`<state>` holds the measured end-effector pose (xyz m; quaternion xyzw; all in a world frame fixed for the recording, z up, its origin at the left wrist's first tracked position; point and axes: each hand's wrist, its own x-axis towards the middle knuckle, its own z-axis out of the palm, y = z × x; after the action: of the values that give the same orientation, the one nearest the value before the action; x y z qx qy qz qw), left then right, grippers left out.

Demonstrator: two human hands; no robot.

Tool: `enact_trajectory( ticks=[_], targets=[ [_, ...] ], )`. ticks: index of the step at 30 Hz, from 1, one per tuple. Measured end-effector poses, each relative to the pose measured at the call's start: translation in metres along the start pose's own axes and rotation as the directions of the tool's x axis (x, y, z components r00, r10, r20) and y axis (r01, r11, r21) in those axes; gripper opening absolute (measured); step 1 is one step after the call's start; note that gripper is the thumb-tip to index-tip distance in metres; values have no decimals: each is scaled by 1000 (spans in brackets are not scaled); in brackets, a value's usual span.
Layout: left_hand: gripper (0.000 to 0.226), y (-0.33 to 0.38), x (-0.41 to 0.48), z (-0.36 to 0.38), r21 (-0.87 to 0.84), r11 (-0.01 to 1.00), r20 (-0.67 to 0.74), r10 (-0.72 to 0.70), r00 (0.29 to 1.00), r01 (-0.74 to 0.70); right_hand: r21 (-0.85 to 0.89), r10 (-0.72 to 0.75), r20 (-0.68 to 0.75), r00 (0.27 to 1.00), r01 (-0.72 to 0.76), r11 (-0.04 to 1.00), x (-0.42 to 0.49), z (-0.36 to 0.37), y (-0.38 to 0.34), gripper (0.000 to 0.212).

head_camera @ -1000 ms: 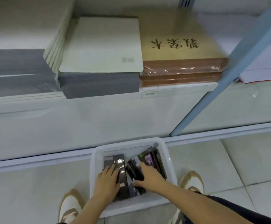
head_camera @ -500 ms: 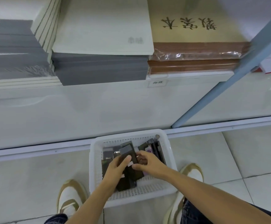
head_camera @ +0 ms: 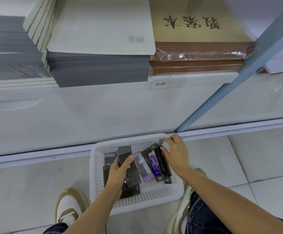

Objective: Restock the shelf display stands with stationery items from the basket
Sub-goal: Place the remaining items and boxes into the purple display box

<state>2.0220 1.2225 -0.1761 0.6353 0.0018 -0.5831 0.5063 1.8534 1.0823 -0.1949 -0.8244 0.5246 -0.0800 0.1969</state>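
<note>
A white perforated basket (head_camera: 96, 168) stands on the floor between my feet, below the shelf. It holds several dark flat stationery packs, one with a purple picture (head_camera: 155, 163) and one with a lilac end (head_camera: 148, 178). My left hand (head_camera: 118, 173) grips a dark grey pack (head_camera: 124, 153) and holds it tilted above the basket's left side. My right hand (head_camera: 175, 152) reaches into the basket's far right corner, and its fingertips pinch the top of a thin dark pack (head_camera: 161, 143) standing on edge there.
On the shelf above lie stacks of grey-edged notebooks (head_camera: 100, 66), a wrapped brown stack with black characters (head_camera: 198, 53) and white stacks at left. A blue slanted post (head_camera: 235, 78) crosses at right. White shoes (head_camera: 68, 208) flank the basket on the tiled floor.
My left hand has lifted the dark grey pack higher. My right hand has moved from the basket's middle to its far right corner.
</note>
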Motion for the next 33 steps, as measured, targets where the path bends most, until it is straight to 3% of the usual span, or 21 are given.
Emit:
enact_trajectory(
  ticks=[3, 7, 11, 14, 18, 21, 23, 26, 30, 33],
  targets=[
    [41, 0, 3, 2, -7, 1000, 44, -16, 999, 16, -68, -37, -3, 999, 37, 997, -1, 2, 5, 33],
    [44, -3, 5, 5, 36, 999, 29, -31, 999, 30, -91, -137, -62, 989, 131, 987, 2, 4, 0, 20],
    [42, -6, 9, 5, 67, 996, -23, -51, 998, 52, -131, -253, 28, 967, 254, 958, 3, 8, -4, 18],
    [45, -7, 8, 4, 90, 994, -37, -52, 998, 56, -1, -188, 111, 976, 189, 982, 4, 8, -8, 8],
    [56, 2, 3, 2, 104, 994, -63, -28, 998, 34, 300, -122, 98, 988, 87, 950, 14, -12, -14, 25],
    [59, 12, -3, 1, 57, 998, -85, -26, 996, 31, 535, -29, 98, 995, -28, 844, 25, -34, -25, 14],
    [53, 21, -9, 2, -1, 1000, -84, -21, 996, 21, 696, 39, 183, 982, -157, 700, 31, -49, -38, 12],
    [45, 39, -21, 9, -174, 983, -43, 42, 998, -49, 809, -36, 301, 953, -235, 539, 30, -68, -56, 9],
    [38, 68, -46, 21, -310, 943, -35, 120, 992, -124, 828, -201, 309, 930, -159, 537, 22, -90, -78, 8],
    [42, 88, -68, 26, -243, 946, -40, 212, 977, -215, 836, -259, 248, 933, -71, 544, 17, -115, -95, 12]
  ],
)
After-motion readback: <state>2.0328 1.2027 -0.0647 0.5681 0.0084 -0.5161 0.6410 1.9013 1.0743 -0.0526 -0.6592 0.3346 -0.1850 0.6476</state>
